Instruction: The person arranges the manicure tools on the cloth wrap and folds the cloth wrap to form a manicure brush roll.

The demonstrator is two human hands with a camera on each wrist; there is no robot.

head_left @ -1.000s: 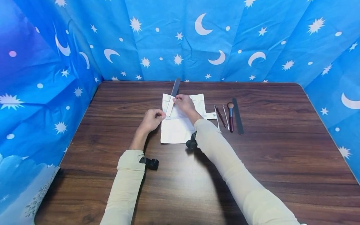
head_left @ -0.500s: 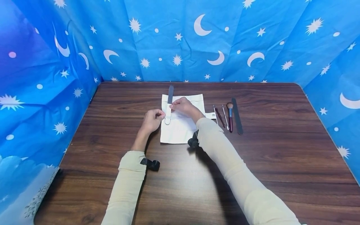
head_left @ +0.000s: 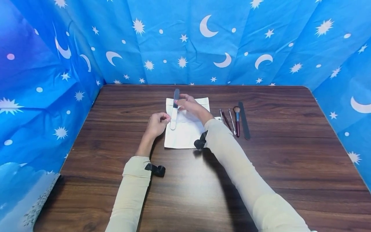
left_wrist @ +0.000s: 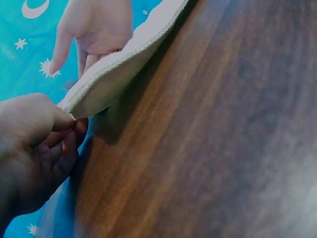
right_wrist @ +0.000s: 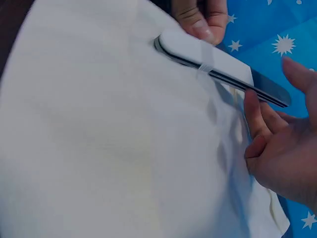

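Observation:
A white fabric roll-up pouch (head_left: 185, 137) lies flat on the table. On its left part rests a nail buffer (head_left: 174, 119), white toward me and grey at its far end, with dark layers along its edge. A narrow pale band (right_wrist: 206, 57) crosses the buffer in the right wrist view. My left hand (head_left: 157, 124) pinches the pouch's left edge; in the left wrist view that edge is lifted off the wood. My right hand (head_left: 189, 105) touches the buffer's side with its fingertips, the thumb raised apart from it in the right wrist view.
Right of the pouch lie a makeup brush (head_left: 237, 120), a dark nail file (head_left: 244, 120), a thin metal tool (head_left: 232, 120) and a dark red tool (head_left: 227, 120). The pouch's snap tab (head_left: 218, 119) is partly hidden by my right sleeve. A blue starry cloth (head_left: 174, 42) hangs behind the table (head_left: 130, 96).
The buffer has swung from a slant to nearly straight and come nearer to me. My right hand has loosened its pinch and moved up toward the buffer's far end. The left hand stays put.

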